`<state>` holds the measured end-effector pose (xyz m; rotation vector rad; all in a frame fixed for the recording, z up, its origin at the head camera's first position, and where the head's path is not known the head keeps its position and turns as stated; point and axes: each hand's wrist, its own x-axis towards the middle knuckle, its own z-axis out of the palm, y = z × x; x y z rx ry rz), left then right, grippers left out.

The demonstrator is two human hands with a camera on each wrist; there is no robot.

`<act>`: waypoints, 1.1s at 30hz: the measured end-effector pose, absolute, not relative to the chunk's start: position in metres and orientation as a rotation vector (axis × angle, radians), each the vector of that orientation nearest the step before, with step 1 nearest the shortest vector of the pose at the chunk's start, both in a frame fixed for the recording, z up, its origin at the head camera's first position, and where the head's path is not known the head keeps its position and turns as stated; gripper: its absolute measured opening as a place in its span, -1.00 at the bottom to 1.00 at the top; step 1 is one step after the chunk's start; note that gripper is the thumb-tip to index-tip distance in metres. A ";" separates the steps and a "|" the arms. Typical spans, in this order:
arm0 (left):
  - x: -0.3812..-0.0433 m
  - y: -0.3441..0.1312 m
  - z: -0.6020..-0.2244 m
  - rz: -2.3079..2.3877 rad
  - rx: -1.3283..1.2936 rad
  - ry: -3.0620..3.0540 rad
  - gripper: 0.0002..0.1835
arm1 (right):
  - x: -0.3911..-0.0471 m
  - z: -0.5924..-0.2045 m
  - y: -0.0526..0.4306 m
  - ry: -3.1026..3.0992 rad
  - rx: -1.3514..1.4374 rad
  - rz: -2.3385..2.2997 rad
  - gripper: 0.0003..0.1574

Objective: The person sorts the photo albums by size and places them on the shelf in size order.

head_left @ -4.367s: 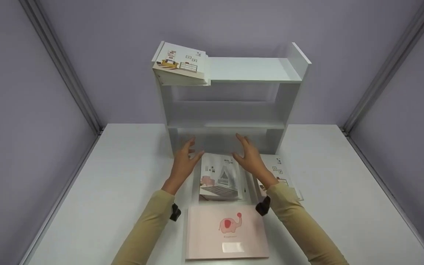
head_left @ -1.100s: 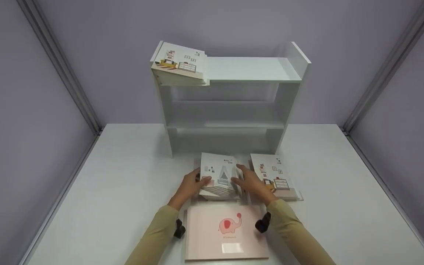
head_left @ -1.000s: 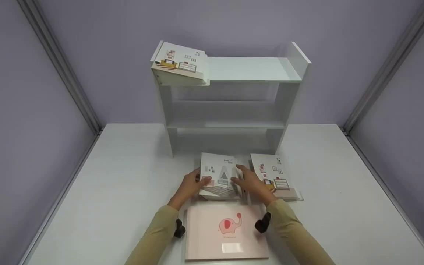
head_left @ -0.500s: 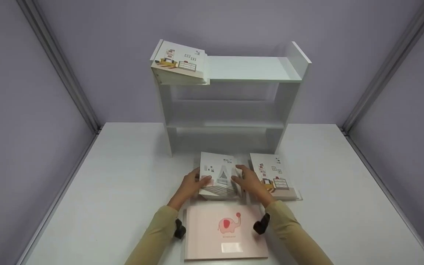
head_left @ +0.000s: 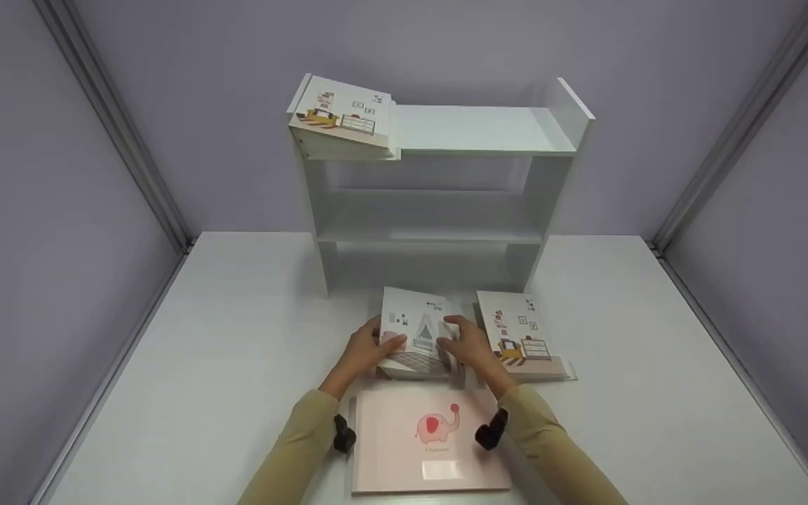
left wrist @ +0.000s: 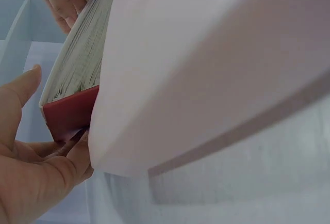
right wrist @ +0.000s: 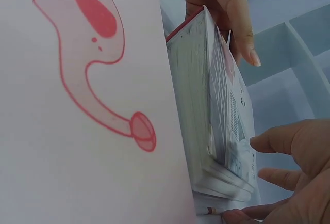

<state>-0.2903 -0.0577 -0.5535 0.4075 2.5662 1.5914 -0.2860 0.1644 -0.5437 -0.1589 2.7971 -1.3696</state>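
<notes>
A thick book with a white cover [head_left: 407, 319] printed with a pink and grey building scene lies in front of the shelf, slightly tilted. My left hand [head_left: 363, 351] grips its left side, thumb on the cover and fingers at the red spine [left wrist: 69, 113]. At its right side my right hand [head_left: 474, 351] holds the edge, thumb by the cover and fingers lower beside the pages. The page block [right wrist: 188, 95] shows in the right wrist view. Nearer me lies a pink elephant book [head_left: 390, 442]. What lies under the white book is mostly hidden.
A white shelf unit [head_left: 474, 130] stands behind, with a leaning group of books [head_left: 344, 116] at its top left. Another white book [head_left: 516, 322] with a yellow vehicle lies right of my right hand, on the white table [head_left: 250, 308].
Both hands came down from above the white book and took hold of its sides. In the last second the right hand shifted slightly left, and the book's cover tilted a little.
</notes>
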 end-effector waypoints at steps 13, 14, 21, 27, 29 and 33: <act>-0.289 -0.055 -0.552 1.635 0.418 2.564 -0.13 | -0.288 -0.547 0.162 2.700 0.000 -1.524 -0.34; -0.290 -0.055 -0.552 1.639 0.435 2.555 -0.11 | -0.288 -0.547 0.162 2.689 0.017 -1.541 -0.33; -0.289 -0.056 -0.551 1.671 0.476 2.501 0.03 | -0.288 -0.549 0.161 2.686 0.041 -1.596 -0.31; -0.288 -0.058 -0.552 1.708 0.452 2.392 0.05 | -0.288 -0.552 0.163 2.620 0.087 -1.673 -0.19; -0.288 -0.058 -0.551 1.741 0.461 2.338 0.05 | -0.288 -0.553 0.164 2.586 0.107 -1.715 -0.14; -0.281 -0.060 -0.538 1.779 0.478 2.281 0.04 | -0.289 -0.555 0.164 2.532 0.152 -1.767 -0.12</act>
